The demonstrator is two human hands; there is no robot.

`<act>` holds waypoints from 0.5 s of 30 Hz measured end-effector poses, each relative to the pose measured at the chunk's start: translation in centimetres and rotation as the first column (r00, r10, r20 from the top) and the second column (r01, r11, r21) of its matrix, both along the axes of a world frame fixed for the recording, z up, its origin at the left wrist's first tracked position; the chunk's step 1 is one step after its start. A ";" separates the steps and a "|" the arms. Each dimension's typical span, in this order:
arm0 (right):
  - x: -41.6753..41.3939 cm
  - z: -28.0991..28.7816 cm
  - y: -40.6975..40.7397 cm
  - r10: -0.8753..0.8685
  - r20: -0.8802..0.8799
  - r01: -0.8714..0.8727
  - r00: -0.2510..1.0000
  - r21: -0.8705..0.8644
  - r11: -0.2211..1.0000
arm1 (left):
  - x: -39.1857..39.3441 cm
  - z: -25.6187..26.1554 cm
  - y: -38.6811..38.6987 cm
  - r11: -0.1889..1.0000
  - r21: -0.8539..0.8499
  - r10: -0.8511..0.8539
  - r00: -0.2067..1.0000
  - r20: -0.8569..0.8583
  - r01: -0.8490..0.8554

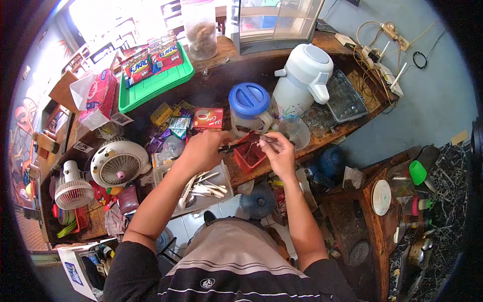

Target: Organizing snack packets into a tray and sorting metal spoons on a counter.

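My left hand (205, 151) grips a slim dark utensil (234, 146) that points right, over a red plastic container (249, 164). From the right, my right hand (279, 151) pinches a small dark brown piece (266, 139) at the container's far rim. Whether this piece and the utensil are one thing I cannot tell. Below my left forearm is a clear plastic tray (228, 185) with several pale-handled spoons (205, 188). Just beyond the container stand a pitcher with a blue lid (249, 99) and a clear plastic cup (296, 132).
A white pump thermos (298, 83) and a clear tub of glasses (347, 96) stand at the back right. A red tea box (208, 118) and sachets (180, 122) lie beyond my left hand. Two fans (120, 162) are left; snack packs sit on a green tray (154, 88).
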State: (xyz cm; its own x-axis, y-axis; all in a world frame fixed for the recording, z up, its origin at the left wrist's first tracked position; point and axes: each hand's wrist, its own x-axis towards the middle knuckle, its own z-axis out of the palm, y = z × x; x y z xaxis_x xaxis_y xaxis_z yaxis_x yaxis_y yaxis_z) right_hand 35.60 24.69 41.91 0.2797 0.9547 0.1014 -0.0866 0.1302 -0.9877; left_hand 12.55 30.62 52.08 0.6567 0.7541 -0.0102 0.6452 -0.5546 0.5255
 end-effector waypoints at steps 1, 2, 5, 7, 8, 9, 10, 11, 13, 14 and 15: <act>0.0 -0.1 0.0 -0.016 0.074 0.018 0.997 -0.037 0.999 | 0.4 0.0 0.2 0.999 0.034 0.008 0.997 -0.083 -0.005; 0.1 -0.1 0.0 0.005 0.068 -0.004 0.998 -0.006 1.000 | 0.8 0.0 0.3 0.998 0.068 0.018 0.986 -0.166 -0.007; 0.1 -0.3 -0.2 0.055 0.173 -0.057 0.983 0.004 0.998 | 1.8 -0.3 0.6 0.970 0.239 0.033 0.965 -0.260 0.031; 0.1 -0.4 -0.2 0.113 0.267 -0.092 0.957 -0.090 0.992 | 2.5 -0.8 1.1 0.973 0.229 0.026 0.964 -0.266 0.037; -0.2 -0.6 -0.2 0.116 0.237 -0.104 0.965 -0.064 0.993 | 2.8 -1.1 1.2 0.974 0.221 -0.001 0.969 -0.245 0.057; -0.3 -0.6 -0.2 0.123 0.240 -0.118 0.963 -0.036 0.992 | 3.0 -1.5 1.2 0.973 0.225 0.007 0.967 -0.256 0.052; -0.4 -0.7 -0.2 0.117 0.287 -0.109 0.951 -0.043 0.993 | 3.3 -1.9 1.3 0.970 0.236 0.008 0.973 -0.231 0.049; -0.5 -0.6 -0.3 0.103 0.337 -0.067 0.936 -0.119 0.991 | 3.5 -2.2 1.3 0.968 0.245 -0.004 0.980 -0.200 0.053; -0.5 -0.5 -0.5 0.085 0.420 -0.081 0.904 -0.028 0.996 | 3.7 -2.9 1.3 0.963 0.266 0.005 0.986 -0.169 0.041; -0.5 -0.3 -0.6 0.055 0.494 -0.058 0.868 -0.009 0.998 | 3.7 -3.2 1.4 0.961 0.275 -0.006 0.992 -0.129 0.041; -0.5 -0.2 -0.6 0.061 0.501 -0.068 0.864 -0.003 0.998 | 3.7 -3.5 1.4 0.958 0.285 0.006 0.991 -0.133 0.032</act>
